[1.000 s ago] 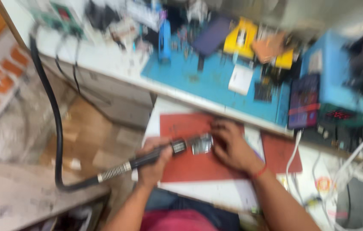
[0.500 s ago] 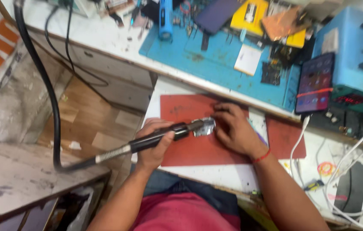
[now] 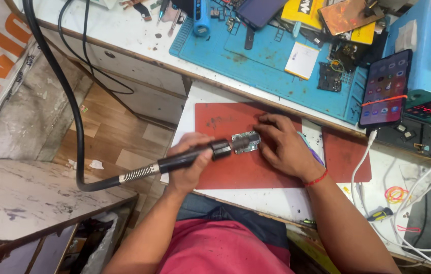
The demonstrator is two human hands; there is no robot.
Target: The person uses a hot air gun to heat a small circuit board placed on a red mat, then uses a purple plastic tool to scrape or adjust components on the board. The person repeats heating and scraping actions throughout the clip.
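Observation:
My left hand (image 3: 191,163) grips a black hot-air wand (image 3: 195,156) whose tip sits over a small circuit board (image 3: 246,142). A black hose (image 3: 63,96) runs from the wand's spring end up and off the top left. My right hand (image 3: 282,143) lies flat on the red mat (image 3: 230,170) with its fingers pressing on the circuit board's right side. A red thread circles my right wrist.
A blue work mat (image 3: 271,76) at the back carries phone parts, a white battery and tools. A lit phone (image 3: 385,89) leans by a blue machine (image 3: 426,61) at right. White cables and a dark phone (image 3: 426,218) lie at lower right. A worn wooden shelf (image 3: 27,198) stands at left.
The view has steadied and shifted slightly. My hands stay on the red mat, and the wand's tip has stayed at the circuit board under my right fingers.

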